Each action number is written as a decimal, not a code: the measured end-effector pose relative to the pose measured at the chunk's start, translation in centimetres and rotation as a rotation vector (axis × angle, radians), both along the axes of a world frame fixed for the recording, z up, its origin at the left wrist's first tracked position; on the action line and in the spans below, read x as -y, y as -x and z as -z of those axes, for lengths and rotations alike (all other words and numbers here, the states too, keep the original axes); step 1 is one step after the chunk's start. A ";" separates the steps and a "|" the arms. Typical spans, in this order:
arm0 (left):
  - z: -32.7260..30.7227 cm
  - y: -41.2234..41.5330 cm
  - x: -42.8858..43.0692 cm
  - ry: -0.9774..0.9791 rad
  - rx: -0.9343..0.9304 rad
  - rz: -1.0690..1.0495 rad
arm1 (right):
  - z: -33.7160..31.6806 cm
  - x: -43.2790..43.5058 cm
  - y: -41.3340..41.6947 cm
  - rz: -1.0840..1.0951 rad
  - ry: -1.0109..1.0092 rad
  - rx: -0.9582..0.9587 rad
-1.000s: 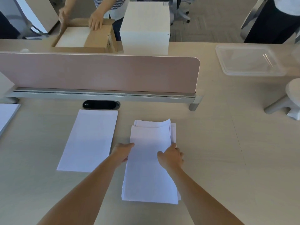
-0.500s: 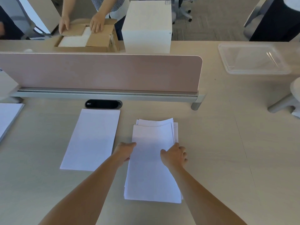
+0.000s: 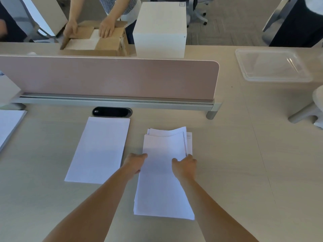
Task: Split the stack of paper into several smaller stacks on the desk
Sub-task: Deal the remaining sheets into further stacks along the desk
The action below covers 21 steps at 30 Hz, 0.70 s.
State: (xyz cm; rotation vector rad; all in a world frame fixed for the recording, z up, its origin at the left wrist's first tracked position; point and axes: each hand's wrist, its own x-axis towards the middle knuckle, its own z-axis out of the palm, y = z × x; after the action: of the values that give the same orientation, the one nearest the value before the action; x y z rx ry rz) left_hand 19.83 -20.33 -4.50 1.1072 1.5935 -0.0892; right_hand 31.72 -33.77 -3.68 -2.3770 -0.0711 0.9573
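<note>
A loose stack of white paper (image 3: 164, 186) lies in front of me on the pale desk (image 3: 236, 172), its far sheets fanned and slightly bowed upward. My left hand (image 3: 134, 162) grips the stack's left edge, thumb on top. My right hand (image 3: 185, 165) grips the top sheets at the right edge, thumb on the paper and fingers curled under. A neat smaller stack of paper (image 3: 99, 151) lies flat to the left, apart from my hands. Another stack of paper (image 3: 8, 126) shows at the far left edge.
A pink divider panel (image 3: 108, 77) on a metal rail crosses the desk behind the papers, with a black cable port (image 3: 111, 112) just before it. Beyond it another person handles a cardboard box (image 3: 97, 42) beside a white box (image 3: 160, 30). A clear plastic lid (image 3: 272, 65) lies far right.
The far ends of the top sheets have bowed up a little more. Both hands stay at the stack's edges. The person across the desk has folded the box flaps inward.
</note>
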 end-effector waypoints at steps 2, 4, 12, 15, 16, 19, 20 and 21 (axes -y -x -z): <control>-0.2 0.0 0.1 0.010 0.000 0.007 | 0.2 0.2 -1.1 0.181 -0.075 -0.143; -0.2 0.1 0.1 0.012 -0.002 0.012 | 0.5 0.6 -2.2 0.287 -0.131 -0.269; 0.6 0.7 -0.2 -0.009 0.014 0.062 | 1.5 2.9 -3.8 0.216 -0.262 -0.436; 0.8 1.3 -0.3 0.003 0.044 0.058 | 1.4 3.4 -3.0 0.194 -0.314 -0.497; 0.9 1.5 -0.3 0.000 0.049 0.065 | 1.2 3.3 -2.5 0.145 -0.300 -0.447; 0.1 2.2 -0.3 -0.028 0.050 0.105 | 0.2 2.6 -1.3 0.075 -0.300 -0.247; -0.1 2.5 -0.4 -0.041 0.058 0.113 | -0.4 2.4 -1.0 0.079 -0.320 -0.215; -0.6 3.0 -0.6 -0.048 0.075 0.122 | -1.3 2.1 -0.8 0.075 -0.343 -0.195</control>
State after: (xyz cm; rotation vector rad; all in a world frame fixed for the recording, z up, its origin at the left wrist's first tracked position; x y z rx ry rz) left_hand 16.83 -19.73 -3.94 1.2313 1.4678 -0.0894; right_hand 32.57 -35.92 -2.42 -1.9531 -0.0658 1.0439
